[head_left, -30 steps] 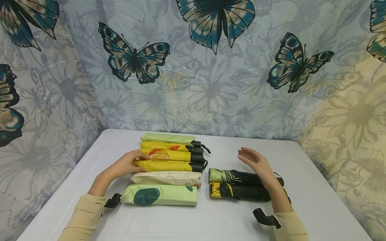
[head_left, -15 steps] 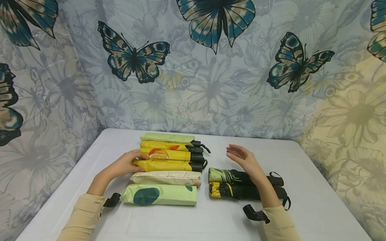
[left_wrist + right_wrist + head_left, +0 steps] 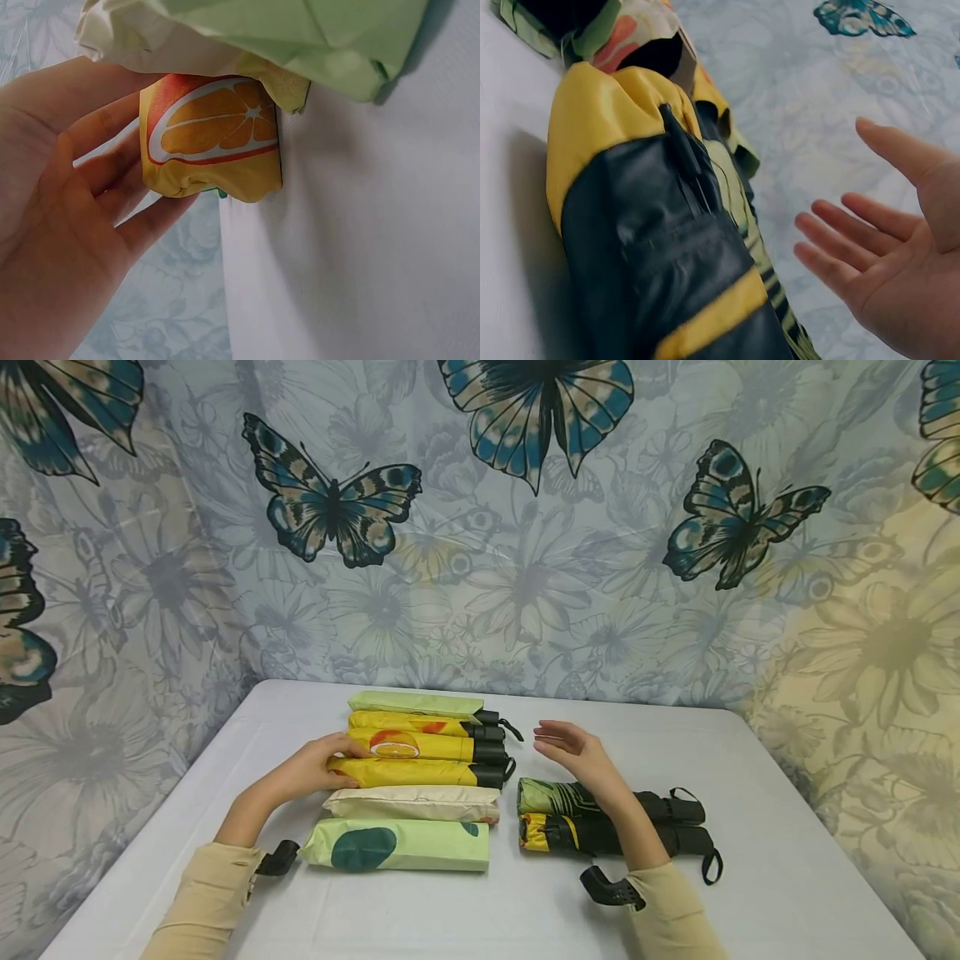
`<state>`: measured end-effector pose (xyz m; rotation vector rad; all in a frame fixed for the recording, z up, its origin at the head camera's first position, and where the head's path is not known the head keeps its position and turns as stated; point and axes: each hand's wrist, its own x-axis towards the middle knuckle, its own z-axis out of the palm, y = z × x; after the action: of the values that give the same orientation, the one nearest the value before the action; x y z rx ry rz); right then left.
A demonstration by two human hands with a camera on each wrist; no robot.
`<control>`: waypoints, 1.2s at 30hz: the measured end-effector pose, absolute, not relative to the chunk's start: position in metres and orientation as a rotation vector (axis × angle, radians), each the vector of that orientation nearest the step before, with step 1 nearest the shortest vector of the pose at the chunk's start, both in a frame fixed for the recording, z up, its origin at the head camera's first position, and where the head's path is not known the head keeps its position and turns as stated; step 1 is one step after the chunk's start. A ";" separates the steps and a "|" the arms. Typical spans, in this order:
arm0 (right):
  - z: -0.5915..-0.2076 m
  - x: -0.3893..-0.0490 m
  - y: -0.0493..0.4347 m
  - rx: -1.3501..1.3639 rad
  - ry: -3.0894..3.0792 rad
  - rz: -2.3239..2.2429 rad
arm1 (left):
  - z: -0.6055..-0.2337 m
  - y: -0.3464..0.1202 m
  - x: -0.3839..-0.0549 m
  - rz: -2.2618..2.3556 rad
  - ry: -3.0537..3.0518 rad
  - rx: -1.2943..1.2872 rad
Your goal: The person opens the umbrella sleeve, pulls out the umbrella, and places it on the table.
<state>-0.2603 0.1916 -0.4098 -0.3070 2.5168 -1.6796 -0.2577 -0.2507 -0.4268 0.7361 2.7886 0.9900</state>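
Note:
My left hand (image 3: pixel 313 767) holds the left end of the nearest yellow folded umbrella (image 3: pixel 420 772), thumb on its near side and fingers along its far side. An orange-slice print shows close to that hand in the left wrist view, on a yellow cover (image 3: pixel 214 139). Beyond lie a yellow umbrella with an orange slice (image 3: pixel 442 747), another yellow umbrella (image 3: pixel 405 722) and a light green one (image 3: pixel 416 702). My right hand (image 3: pixel 581 760) hovers with fingers spread, to the right of the yellow umbrellas' black handles and holding nothing; the right wrist view shows its bare palm (image 3: pixel 900 285).
Nearer me lie a cream umbrella (image 3: pixel 412 803) and a light green one with dark leaf spots (image 3: pixel 420 847). At right, a green-and-black umbrella (image 3: pixel 551 797) and a black-and-yellow one (image 3: pixel 592 837) lie side by side below my right forearm. Butterfly-print cloth stands behind the white table (image 3: pixel 420 918).
My right hand has moved left above the table, from over the dark umbrellas toward the yellow umbrellas' handle ends. My left hand has stayed in place at the yellow umbrella.

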 end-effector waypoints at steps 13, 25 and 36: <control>-0.410 -0.262 0.162 -0.402 2.444 -1.631 | -0.429 -0.253 -0.259 1.022 2.770 0.746; -0.412 -0.262 0.148 -0.440 2.404 -1.577 | -0.427 -0.252 -0.257 1.037 2.756 0.719; -0.423 -0.267 0.141 -0.530 2.379 -1.529 | -0.426 -0.253 -0.257 1.043 2.743 0.720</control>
<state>-0.2671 0.1410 -0.4234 -0.5299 2.3791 -1.5287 -0.2567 -0.2532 -0.4263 0.7196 2.7433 1.0432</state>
